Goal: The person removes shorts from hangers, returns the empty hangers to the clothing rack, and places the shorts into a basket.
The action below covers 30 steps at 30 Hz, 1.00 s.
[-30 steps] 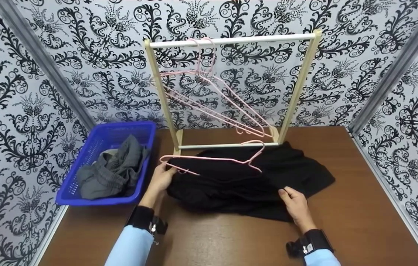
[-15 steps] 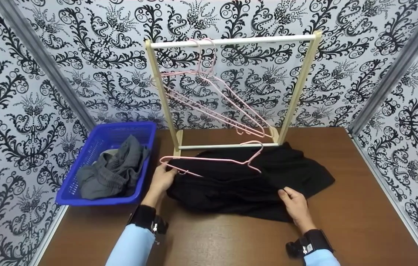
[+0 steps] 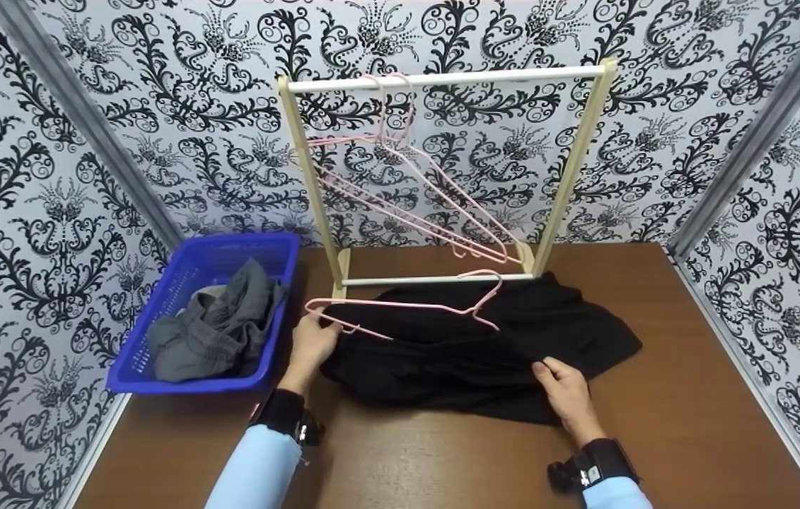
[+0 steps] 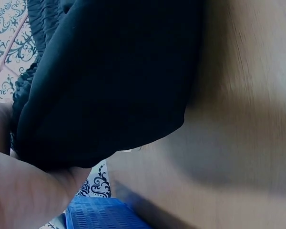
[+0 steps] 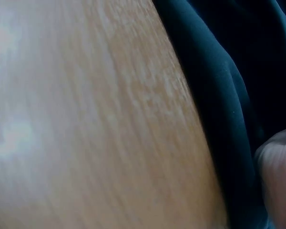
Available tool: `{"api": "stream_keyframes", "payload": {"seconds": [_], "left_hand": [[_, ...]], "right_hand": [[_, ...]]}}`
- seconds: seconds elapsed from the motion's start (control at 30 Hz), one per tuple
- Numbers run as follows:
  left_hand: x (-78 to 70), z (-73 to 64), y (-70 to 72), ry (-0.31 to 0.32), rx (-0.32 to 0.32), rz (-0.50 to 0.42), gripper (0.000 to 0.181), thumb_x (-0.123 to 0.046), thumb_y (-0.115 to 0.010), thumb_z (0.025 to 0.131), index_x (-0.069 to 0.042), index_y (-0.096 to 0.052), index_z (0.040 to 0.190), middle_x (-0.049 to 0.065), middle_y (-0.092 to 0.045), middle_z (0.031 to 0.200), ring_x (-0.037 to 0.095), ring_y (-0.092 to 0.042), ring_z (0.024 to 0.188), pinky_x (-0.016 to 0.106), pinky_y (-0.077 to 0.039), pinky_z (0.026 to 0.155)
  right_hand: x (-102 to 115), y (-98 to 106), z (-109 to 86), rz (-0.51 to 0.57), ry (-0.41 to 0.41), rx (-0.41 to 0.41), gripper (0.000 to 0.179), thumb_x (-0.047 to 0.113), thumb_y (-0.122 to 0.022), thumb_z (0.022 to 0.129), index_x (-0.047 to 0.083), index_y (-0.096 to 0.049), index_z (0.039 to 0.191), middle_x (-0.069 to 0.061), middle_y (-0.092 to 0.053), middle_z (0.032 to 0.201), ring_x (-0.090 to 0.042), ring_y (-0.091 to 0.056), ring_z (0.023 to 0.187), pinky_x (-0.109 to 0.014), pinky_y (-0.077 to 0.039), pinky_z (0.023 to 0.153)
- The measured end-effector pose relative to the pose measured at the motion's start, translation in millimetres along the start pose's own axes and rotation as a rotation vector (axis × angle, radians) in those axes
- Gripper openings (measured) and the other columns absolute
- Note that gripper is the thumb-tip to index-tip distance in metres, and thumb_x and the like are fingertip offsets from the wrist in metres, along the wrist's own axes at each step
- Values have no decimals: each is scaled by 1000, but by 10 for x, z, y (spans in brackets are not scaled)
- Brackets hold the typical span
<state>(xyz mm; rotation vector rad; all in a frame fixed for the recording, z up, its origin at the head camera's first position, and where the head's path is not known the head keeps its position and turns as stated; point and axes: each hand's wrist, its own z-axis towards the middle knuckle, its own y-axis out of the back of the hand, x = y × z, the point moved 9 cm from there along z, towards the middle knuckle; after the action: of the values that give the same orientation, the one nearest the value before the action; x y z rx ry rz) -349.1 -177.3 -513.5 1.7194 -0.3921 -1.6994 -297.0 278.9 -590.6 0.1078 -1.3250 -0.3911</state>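
Observation:
Black pants (image 3: 569, 332) with a gathered elastic waistband (image 4: 25, 88) lie spread on the table, partly raised at the left. My left hand (image 3: 312, 343) pinches the waistband at its left end, where a pink hanger's (image 3: 385, 304) end sits right by the fingertips. The hanger leans over the pants with its hook up, and part of its lower bar and right arm is hidden in the black cloth. My right hand (image 3: 564, 392) grips the near right part of the pants between thumb and curled fingers; in the right wrist view the thumb (image 5: 279, 164) presses on the cloth.
A blue basket (image 3: 187, 385) with grey clothing (image 3: 212, 336) stands at the left. Behind the pants rises a wooden rack (image 3: 562, 170) with a white top rail, from which pink hangers (image 3: 442, 191) hang. Patterned walls (image 3: 654, 141) enclose the brown table (image 3: 435, 459).
The left forearm and wrist have shifted slightly right and up, the fingers staying at the hanger's end. The hanger's hook has tipped a little left. The right hand has stayed in place.

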Motion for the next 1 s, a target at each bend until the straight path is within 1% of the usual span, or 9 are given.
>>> {"api": "stream_keyframes", "payload": {"seconds": [0.17, 0.3, 0.37, 0.47, 0.53, 0.67, 0.8, 0.9, 1.0], "left_hand": [[-2, -8, 19, 9, -15, 16, 50, -9, -67, 86, 1, -65, 135, 29, -64, 133, 53, -60, 122, 58, -47, 105], [-13, -11, 43, 6, -38, 32, 46, -10, -69, 86, 1, -68, 130, 29, -66, 129, 53, -61, 121, 58, -48, 102], [-13, -9, 51, 2, -54, 46, 43, -10, -70, 85, 1, -70, 127, 28, -67, 127, 52, -62, 119, 58, -49, 101], [-21, -12, 61, -2, -76, 64, 42, -10, -73, 84, 2, -72, 123, 27, -69, 124, 51, -63, 118, 57, -51, 98], [-18, -13, 59, 6, -81, 63, 42, -10, -74, 83, 2, -72, 124, 27, -69, 124, 49, -64, 118, 56, -51, 98], [-18, -11, 40, 24, -62, 53, 47, -12, -75, 84, 3, -69, 128, 25, -68, 129, 46, -63, 121, 55, -51, 101], [-44, -4, 19, 15, -37, 38, 48, -12, -75, 84, 5, -68, 128, 26, -68, 128, 46, -63, 121, 55, -50, 101], [-71, 3, 14, -11, -27, 30, 47, -13, -75, 83, 5, -69, 126, 27, -69, 126, 48, -64, 118, 56, -50, 100], [-94, 11, 4, -36, -3, 12, 46, -11, -74, 83, 6, -69, 126, 28, -69, 125, 48, -64, 118, 57, -50, 101]], "right_hand": [[43, 5, 20, -29, 3, 5, 39, 5, -67, 99, 8, -46, 66, 9, -34, 64, -5, -37, 59, -20, -29, 58], [114, 5, 38, -44, 12, -9, 41, 2, -66, 98, 6, -43, 65, 8, -32, 63, -4, -34, 57, -20, -27, 57], [205, 4, 29, -47, 19, -16, 40, -2, -64, 98, 5, -43, 65, 8, -32, 63, -3, -34, 57, -20, -27, 56], [416, 11, -7, -49, 31, -22, 40, -4, -64, 97, 3, -43, 64, 8, -32, 63, -3, -34, 58, -20, -27, 56], [547, 16, -32, -49, 59, -16, 39, -5, -64, 97, 2, -41, 65, 9, -32, 63, -2, -34, 58, -21, -25, 55], [639, 25, -38, -52, 75, -22, 38, -6, -63, 97, 1, -41, 66, 8, -32, 64, -2, -34, 58, -21, -25, 55], [465, 28, 17, -70, 60, -45, 39, -5, -64, 97, 3, -42, 65, 7, -31, 64, -2, -33, 57, -20, -25, 56], [306, 39, 65, -85, 43, -53, 41, -1, -65, 98, 5, -42, 65, 7, -30, 63, -2, -32, 56, -19, -25, 56], [266, 64, 88, -90, 42, -51, 41, 3, -66, 98, 8, -42, 65, 7, -31, 63, -3, -33, 57, -19, -26, 56]]}}
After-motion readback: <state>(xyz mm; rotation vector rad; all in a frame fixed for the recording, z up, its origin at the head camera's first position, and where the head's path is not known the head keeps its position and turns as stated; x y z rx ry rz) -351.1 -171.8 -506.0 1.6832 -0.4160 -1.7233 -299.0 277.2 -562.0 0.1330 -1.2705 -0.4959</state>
